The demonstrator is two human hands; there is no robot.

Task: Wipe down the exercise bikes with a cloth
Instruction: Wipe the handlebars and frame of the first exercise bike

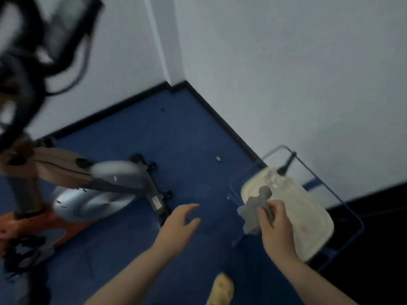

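Gripping a grey cloth (256,209), the right hand (276,227) hovers over a tray (308,216); the left hand (176,227) hangs open.

Exercise bike (94,188) at left: upper frame and handlebars motion-blurred, cut off by left and top edges. Cloth (255,208): near part hidden behind right hand (275,225). White tray (308,212): near-left rim hidden by same hand and cloth. Yellow item (221,289) at bottom edge: cut off, unidentifiable. Small speck (218,159) on floor: too small to identify.
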